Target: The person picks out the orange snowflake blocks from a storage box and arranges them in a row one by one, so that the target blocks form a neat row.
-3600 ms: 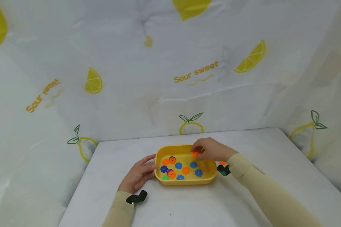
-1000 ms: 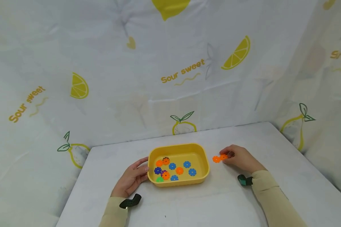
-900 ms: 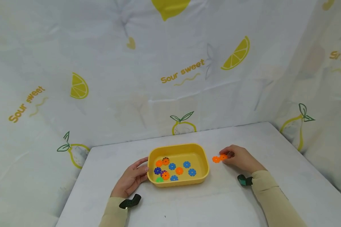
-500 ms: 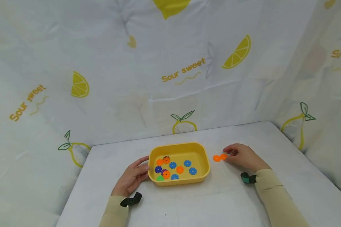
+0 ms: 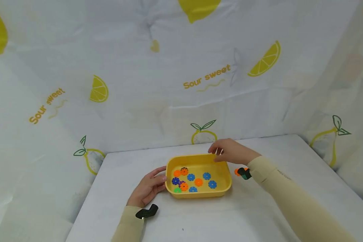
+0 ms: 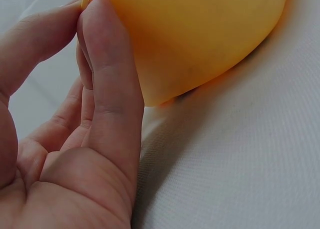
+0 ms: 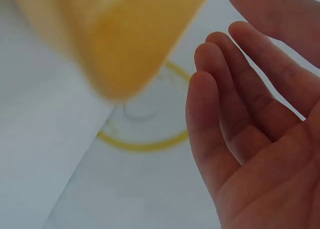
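Observation:
A shallow yellow plastic tray (image 5: 196, 194) sits on the white table, holding several notched snowflake discs. Toward its left lie a dark blue disc (image 5: 175, 180), a green disc (image 5: 177, 190) and orange ones; light blue discs (image 5: 212, 184) lie toward the middle and right. My left hand (image 5: 148, 188) pinches the tray's left rim between thumb and finger, as the left wrist view shows. Over the tray's far right corner my right hand (image 5: 232, 151) hovers, fingers loosely bent, nothing in it. Orange discs (image 5: 237, 172) rest on the table right of the tray, partly hidden by the wrist camera.
The white table (image 5: 181, 222) reaches back to a hanging white cloth (image 5: 139, 117) printed with lemons. A black wrist camera (image 5: 147, 211) sticks out from my left wrist, and another wrist camera (image 5: 245, 173) from my right, low beside the tray.
My right hand earlier carried an orange disc out of the tray to another orange disc at the right. It has since released them and moved left over the tray. The left hand stays.

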Motion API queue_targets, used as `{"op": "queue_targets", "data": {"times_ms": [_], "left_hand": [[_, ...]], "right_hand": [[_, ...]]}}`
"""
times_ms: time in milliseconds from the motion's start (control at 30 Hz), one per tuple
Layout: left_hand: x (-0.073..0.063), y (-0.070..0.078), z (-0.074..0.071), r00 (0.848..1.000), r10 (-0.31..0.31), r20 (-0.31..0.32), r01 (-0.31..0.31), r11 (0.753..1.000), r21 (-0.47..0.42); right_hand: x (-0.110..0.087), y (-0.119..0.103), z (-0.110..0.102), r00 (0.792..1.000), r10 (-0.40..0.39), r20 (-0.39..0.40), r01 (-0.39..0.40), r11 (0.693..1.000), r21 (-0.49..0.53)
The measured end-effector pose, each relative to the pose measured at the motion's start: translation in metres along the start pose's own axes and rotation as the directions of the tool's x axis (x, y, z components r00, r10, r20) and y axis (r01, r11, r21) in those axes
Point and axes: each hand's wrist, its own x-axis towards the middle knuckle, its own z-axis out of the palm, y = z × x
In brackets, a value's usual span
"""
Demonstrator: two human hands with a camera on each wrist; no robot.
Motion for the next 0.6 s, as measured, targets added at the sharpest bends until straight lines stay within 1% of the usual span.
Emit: {"op": "queue_targets", "data": {"times_ms": [67,133,233,433,600], "left_hand": [[0.001,0.000,0.000,1.000,0.002,-0.001,-0.002,1.000,-0.005],[0.001,-0.001,0.000,1.000,0.002,-0.002,-0.002,1.000,-0.010],[0.002,-0.001,0.000,1.000,0.006,0.001,-0.006,1.000,-0.005],[0.000,0.002,-0.001,1.000,0.017,0.020,-0.016,1.000,-0.003],[-0.002,0.004,0.000,0.999,0.018,0.032,-0.018,1.000,-0.005]], "right_hand": [[0.013,-0.015,0.007,0.996,-0.025,0.083,0.028,0.999,-0.034],[0.023,-0.024,0.017,0.989,-0.033,0.147,0.041,0.997,-0.058],[0.034,-0.032,0.032,0.976,-0.033,0.215,0.054,0.994,-0.090],[0.047,-0.040,0.063,0.956,0.006,0.294,0.039,0.988,-0.149],[0.051,-0.048,0.079,0.944,0.043,0.328,0.043,0.967,-0.250]]}}
